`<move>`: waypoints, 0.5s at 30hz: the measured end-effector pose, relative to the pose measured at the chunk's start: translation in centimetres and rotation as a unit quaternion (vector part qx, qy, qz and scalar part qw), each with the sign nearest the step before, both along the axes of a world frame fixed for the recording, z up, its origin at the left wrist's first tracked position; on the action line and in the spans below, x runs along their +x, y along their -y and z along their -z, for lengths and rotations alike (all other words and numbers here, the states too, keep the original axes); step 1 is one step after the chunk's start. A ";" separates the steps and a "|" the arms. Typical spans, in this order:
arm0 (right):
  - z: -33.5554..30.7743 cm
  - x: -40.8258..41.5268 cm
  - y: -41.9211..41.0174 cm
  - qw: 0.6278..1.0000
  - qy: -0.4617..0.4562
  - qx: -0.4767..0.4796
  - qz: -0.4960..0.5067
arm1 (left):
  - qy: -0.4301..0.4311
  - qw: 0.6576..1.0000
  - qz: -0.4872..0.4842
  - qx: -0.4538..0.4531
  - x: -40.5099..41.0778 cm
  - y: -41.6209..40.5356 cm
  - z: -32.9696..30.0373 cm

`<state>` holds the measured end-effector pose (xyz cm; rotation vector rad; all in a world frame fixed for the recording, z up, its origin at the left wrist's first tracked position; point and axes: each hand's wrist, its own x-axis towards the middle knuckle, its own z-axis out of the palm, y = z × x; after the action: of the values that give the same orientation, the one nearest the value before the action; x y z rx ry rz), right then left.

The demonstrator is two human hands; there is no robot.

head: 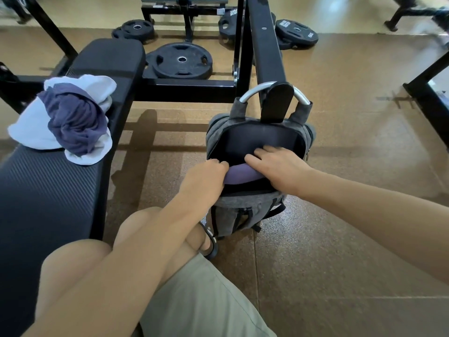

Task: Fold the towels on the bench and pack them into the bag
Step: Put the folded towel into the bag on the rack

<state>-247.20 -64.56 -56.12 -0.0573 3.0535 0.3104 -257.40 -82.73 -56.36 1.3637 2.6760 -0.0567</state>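
Note:
A grey bag [245,205] stands open on the floor, hung by its straps from a metal hook. A folded purple towel [239,175] sits in its mouth, half inside. My left hand [206,176] grips the towel's left end with curled fingers. My right hand [277,166] lies over the towel's right side, fingers reaching into the bag and pressing the towel down. On the black bench [48,195] at the left lies a crumpled pile: a white towel [29,130] with a dark blue-purple towel [75,122] bunched on top.
A black rack upright [264,42] rises right behind the bag. Several weight plates [179,60] lie on the floor beyond the bench. My legs and a sandal [209,242] are close to the bag's front. Brown floor stretches to the right.

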 end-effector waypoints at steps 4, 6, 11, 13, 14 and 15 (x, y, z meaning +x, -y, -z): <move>-1.2 -0.8 1.4 0.997 0.029 -0.066 0.031 | -0.031 0.999 0.006 0.005 0.8 -0.6 0.0; -1.8 -1.2 2.4 0.995 0.033 -0.090 0.018 | -0.040 0.999 0.002 0.020 0.8 -0.7 -0.2; -1.6 -2.6 3.1 0.995 0.068 -0.017 0.067 | 0.027 0.993 -0.074 0.091 2.3 0.6 -0.6; -0.8 -3.4 3.4 0.994 0.069 0.000 0.086 | 0.022 0.994 -0.025 0.107 3.8 1.5 -0.6; -0.3 -3.7 3.8 0.994 0.073 0.004 0.083 | 0.023 0.994 0.017 0.107 4.5 2.0 -0.4; 0.5 -3.9 4.3 0.994 0.080 0.010 0.074 | 0.037 0.993 0.052 0.101 5.0 2.4 -0.3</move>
<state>-251.08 -68.81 -56.60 0.1382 2.8759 0.3091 -252.39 -85.11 -56.03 1.5289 2.6072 0.2540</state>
